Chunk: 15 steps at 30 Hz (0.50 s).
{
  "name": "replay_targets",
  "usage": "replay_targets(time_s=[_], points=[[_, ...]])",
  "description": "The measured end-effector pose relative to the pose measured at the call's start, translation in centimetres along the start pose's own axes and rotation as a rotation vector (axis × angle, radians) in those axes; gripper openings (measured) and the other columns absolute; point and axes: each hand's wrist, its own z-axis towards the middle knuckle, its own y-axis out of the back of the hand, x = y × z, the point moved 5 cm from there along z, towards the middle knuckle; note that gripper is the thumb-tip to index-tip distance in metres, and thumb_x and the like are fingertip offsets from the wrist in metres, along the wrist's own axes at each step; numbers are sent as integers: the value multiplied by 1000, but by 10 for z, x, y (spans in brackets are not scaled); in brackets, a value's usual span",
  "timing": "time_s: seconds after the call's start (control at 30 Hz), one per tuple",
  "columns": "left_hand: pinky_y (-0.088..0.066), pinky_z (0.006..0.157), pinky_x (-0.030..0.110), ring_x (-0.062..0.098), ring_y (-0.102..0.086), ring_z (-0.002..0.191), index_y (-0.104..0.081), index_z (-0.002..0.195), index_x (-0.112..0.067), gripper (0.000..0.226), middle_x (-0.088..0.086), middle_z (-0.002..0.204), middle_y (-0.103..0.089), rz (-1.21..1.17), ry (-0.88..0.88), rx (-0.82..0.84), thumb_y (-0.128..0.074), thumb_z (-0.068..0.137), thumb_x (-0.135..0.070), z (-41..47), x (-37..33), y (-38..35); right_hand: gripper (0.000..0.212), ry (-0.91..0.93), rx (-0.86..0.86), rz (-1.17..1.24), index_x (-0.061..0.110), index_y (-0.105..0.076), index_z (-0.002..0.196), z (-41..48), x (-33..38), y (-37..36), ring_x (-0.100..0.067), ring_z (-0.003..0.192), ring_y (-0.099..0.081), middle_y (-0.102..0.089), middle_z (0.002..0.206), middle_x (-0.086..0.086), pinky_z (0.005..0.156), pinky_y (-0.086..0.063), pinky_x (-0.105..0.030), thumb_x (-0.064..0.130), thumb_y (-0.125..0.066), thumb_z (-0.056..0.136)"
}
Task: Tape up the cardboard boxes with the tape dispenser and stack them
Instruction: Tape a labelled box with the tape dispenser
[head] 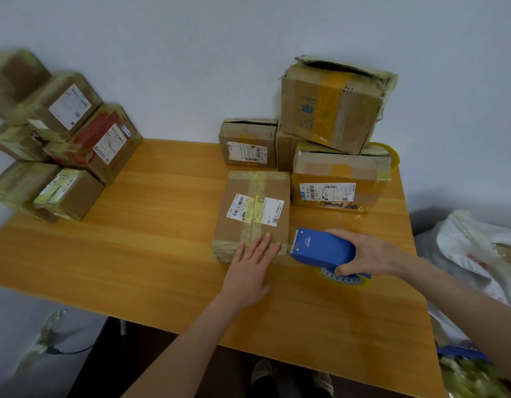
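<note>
A flat cardboard box with a white label and tape across its top lies near the middle of the wooden table. My left hand rests with straight fingers on the box's near edge. Just right of the box, my right hand grips a blue tape dispenser, whose front end sits at the box's near right corner. Its tape roll shows underneath.
Several boxes are piled at the back right of the table, the top one torn open. Another pile of taped boxes stands at the left end. White plastic bags lie beyond the right edge. A shoe shows under the table.
</note>
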Motion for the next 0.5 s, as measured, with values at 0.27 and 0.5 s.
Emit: replay_targets(time_s=[0.27, 0.5], points=[[10, 119, 41, 13, 20, 145, 16, 149, -34, 95, -3, 157, 24, -9, -1, 0, -58, 90, -36, 1, 1, 4, 71, 32, 107, 80, 61, -26, 120, -4, -9, 6, -10, 100, -54, -51, 115, 13, 84, -50, -29, 37, -74, 73], [12, 117, 39, 13, 17, 146, 14, 150, -34, 91, -3, 158, 22, -15, 14, -16, -55, 91, -33, -1, 0, 6, 79, -90, 160, -198, 43, -29, 141, 4, -2, 0, -17, 96, -55, -55, 109, 7, 81, -51, -35, 44, -71, 74]])
